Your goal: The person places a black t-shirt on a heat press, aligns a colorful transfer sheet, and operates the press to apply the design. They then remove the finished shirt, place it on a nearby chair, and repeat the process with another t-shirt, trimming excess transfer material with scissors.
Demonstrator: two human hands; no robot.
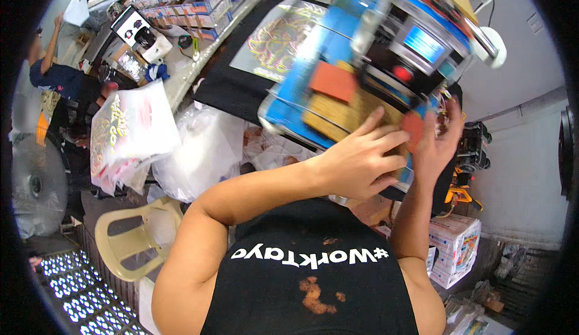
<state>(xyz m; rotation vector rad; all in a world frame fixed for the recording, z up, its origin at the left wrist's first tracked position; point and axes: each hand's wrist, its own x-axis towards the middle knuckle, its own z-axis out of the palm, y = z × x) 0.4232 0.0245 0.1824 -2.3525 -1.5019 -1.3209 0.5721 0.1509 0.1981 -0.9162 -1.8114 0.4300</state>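
Note:
A blue heat press point(289, 103) with a lit control screen point(424, 44) stands just ahead of me, partly smeared by motion. A tan pad point(325, 118) lies on its blue surface, with a smaller reddish-orange pad point(333, 82) on top. My left hand point(368, 157) reaches across to the near edge, its fingers apart and slightly bent beside the tan pad. My right hand point(437, 139) is raised at the right of the press, fingers spread. Between the hands shows another reddish piece point(412, 131); whether either hand touches it I cannot tell.
Black cloth point(220, 91) with a colourful printed sheet point(274, 39) lies left of the press. Further left are stacked printed sheets point(136, 127), plastic bags point(202, 148), a beige chair point(114, 244) and a fan point(36, 184). Boxes point(199, 3) line the back table. Another person point(57, 75) stands far left.

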